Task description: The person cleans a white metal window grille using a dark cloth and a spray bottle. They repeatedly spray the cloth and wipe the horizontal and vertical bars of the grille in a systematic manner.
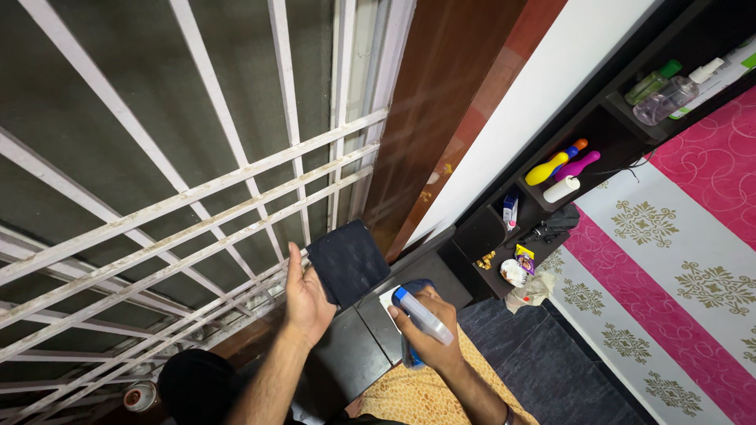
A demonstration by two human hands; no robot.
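My left hand holds a dark blue cloth by its left edge, raised against the lower part of a white metal window grille. My right hand grips a spray bottle with a white and blue head and a blue body, held low just right of the cloth, its nozzle pointing up-left. Both hands sit close together above a dark ledge.
A brown wooden panel and a white wall stand right of the grille. A black shelf unit holds toy bowling pins, a white roll, clear bottles and small packets. A pink-and-white patterned bedsheet lies at right. A small round tin sits bottom left.
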